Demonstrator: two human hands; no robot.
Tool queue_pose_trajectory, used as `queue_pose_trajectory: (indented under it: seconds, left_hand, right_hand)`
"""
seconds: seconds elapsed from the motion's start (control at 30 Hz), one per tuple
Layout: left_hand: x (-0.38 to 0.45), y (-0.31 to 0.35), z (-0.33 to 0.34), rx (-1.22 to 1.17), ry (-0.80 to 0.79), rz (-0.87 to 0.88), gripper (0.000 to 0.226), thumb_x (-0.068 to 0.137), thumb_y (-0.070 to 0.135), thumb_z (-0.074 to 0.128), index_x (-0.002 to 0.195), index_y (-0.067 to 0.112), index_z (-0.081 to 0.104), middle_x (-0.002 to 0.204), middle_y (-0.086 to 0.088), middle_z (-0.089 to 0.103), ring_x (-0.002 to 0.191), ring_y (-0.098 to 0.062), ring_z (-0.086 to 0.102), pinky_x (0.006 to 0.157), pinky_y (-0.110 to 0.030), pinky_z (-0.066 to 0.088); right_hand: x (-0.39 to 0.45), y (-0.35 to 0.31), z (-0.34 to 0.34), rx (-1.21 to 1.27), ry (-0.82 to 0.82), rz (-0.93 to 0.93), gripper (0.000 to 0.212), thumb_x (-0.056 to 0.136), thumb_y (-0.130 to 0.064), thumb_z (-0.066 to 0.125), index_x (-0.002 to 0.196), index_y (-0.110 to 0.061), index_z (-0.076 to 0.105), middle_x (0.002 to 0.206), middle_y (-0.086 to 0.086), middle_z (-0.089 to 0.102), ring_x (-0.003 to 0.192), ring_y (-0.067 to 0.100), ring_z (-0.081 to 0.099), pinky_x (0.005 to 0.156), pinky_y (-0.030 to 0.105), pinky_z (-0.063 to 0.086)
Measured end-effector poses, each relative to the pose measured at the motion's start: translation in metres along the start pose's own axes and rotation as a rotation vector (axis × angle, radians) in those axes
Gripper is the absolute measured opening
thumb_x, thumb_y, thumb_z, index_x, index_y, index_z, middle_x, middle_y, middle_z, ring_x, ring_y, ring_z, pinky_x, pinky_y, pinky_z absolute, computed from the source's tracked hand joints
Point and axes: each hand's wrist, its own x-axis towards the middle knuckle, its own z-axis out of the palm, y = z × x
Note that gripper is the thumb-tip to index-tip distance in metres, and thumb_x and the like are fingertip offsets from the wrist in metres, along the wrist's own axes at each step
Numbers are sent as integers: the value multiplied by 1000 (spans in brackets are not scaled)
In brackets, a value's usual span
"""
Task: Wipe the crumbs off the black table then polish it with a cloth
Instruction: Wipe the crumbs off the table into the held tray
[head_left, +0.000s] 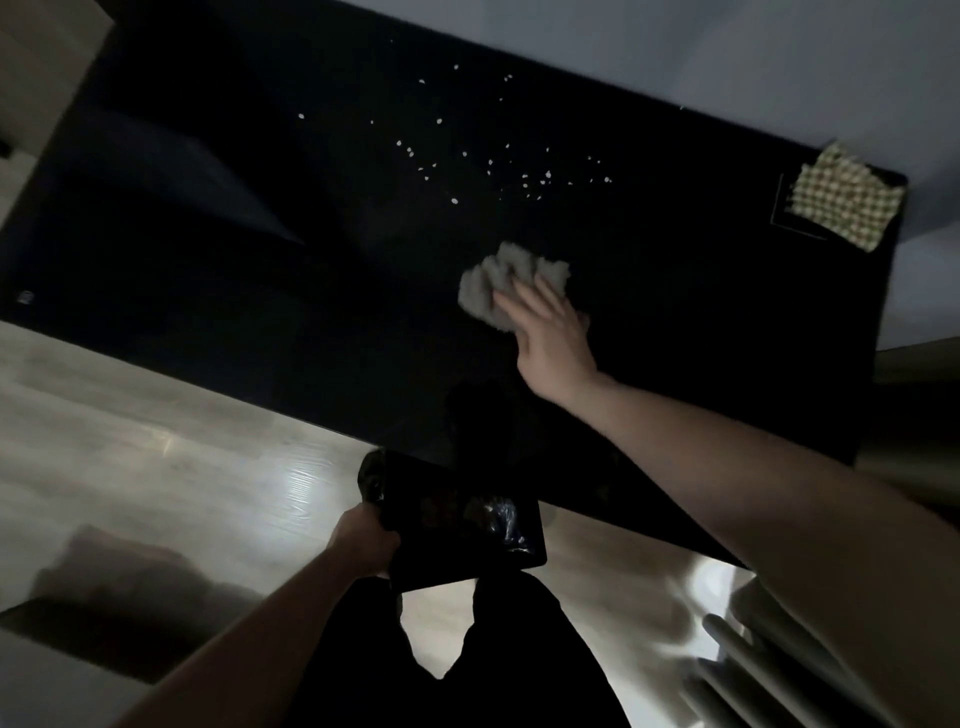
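Observation:
The black table (260, 291) runs across the upper part of the head view. Several white crumbs (498, 166) lie scattered on its far middle. My right hand (550, 338) presses a crumpled grey cloth (498, 283) flat on the tabletop, just on the near side of the crumbs. My left hand (363, 540) grips the edge of a black bin lined with a black bag (467, 525), held just below the table's near edge. A folded checkered cloth (844, 202) lies on the table's far right corner.
Light wood floor (156, 457) lies below the table, with glare patches. My dark-trousered legs (457, 665) stand beneath the bin. Grey chair slats (769, 670) sit at the lower right. A pale wall (675, 47) backs the table.

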Motion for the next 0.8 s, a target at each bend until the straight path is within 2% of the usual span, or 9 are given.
queue_pose_trajectory:
  seconds: [0.2, 0.27, 0.33, 0.43, 0.5, 0.6, 0.67, 0.73, 0.8]
  left_hand:
    - [-1, -1, -11, -29, 0, -1, 30, 75, 25, 64, 96, 4, 74, 96, -16, 75, 93, -32, 73, 79, -33, 59]
    - [0, -3, -14, -29, -1, 1, 29, 76, 25, 65, 96, 5, 73, 98, -17, 75, 94, -32, 73, 81, -34, 60]
    - [0, -5, -18, -6, -2, 11, 19, 76, 24, 64, 88, 9, 68, 98, -17, 75, 94, -32, 73, 81, -34, 59]
    - [-2, -4, -25, 37, -10, 43, 8, 80, 21, 62, 83, 14, 60, 99, -17, 75, 97, -32, 72, 82, -34, 58]
    - [-2, -5, -31, 69, -8, 74, 6, 83, 19, 62, 83, 13, 61, 101, -17, 75, 99, -33, 72, 83, -35, 58]
    - [2, -10, -39, 113, -9, 103, 13, 84, 20, 60, 72, 15, 59, 96, -16, 74, 100, -33, 71, 83, -35, 57]
    - [5, -16, -45, 131, -32, 93, 26, 82, 21, 59, 60, 18, 46, 75, -8, 66, 97, -34, 72, 76, -33, 54]
    - [9, -22, -52, 129, -60, 73, 25, 74, 25, 58, 56, 17, 43, 61, 0, 54, 91, -35, 73, 66, -29, 50]
    - [14, -28, -59, 132, -78, 58, 22, 69, 27, 57, 56, 14, 44, 59, 0, 52, 86, -34, 73, 61, -27, 47]
  right_hand:
    - [-131, -29, 49, 156, -167, -137, 74, 86, 2, 51, 151, -34, 48, 164, -7, 40, 158, 19, 23, 118, 64, 31]
    - [-164, -38, 61, 235, -195, -172, 74, 78, -1, 44, 146, -29, 58, 161, -6, 44, 157, 16, 24, 121, 56, 32]
    - [-185, -51, 67, 253, -214, -163, 77, 73, 3, 50, 141, -28, 63, 161, -10, 43, 155, 7, 21, 121, 47, 35]
    - [-191, -71, 58, 395, -172, -42, 73, 79, 13, 52, 138, -27, 66, 156, -21, 41, 150, -13, 18, 123, 25, 26]
    - [-178, -78, 42, 503, -110, 24, 70, 82, 14, 49, 138, -23, 67, 151, -22, 43, 147, -13, 30, 122, 15, 23]
    - [-136, -70, 13, 538, 69, 102, 57, 93, 3, 46, 141, -22, 64, 151, -12, 52, 146, 5, 44, 123, 28, 32]
    - [-95, -60, -5, 476, 174, 124, 54, 99, 5, 48, 146, -19, 59, 154, -4, 52, 147, 9, 43, 123, 33, 34]
    - [-55, -52, -18, 420, 201, 156, 58, 101, 6, 49, 152, -20, 51, 158, -1, 48, 149, 10, 40, 124, 36, 34]
    - [-20, -42, -19, 347, 186, 156, 64, 101, 5, 49, 157, -24, 42, 163, 0, 41, 153, 15, 34, 125, 42, 33]
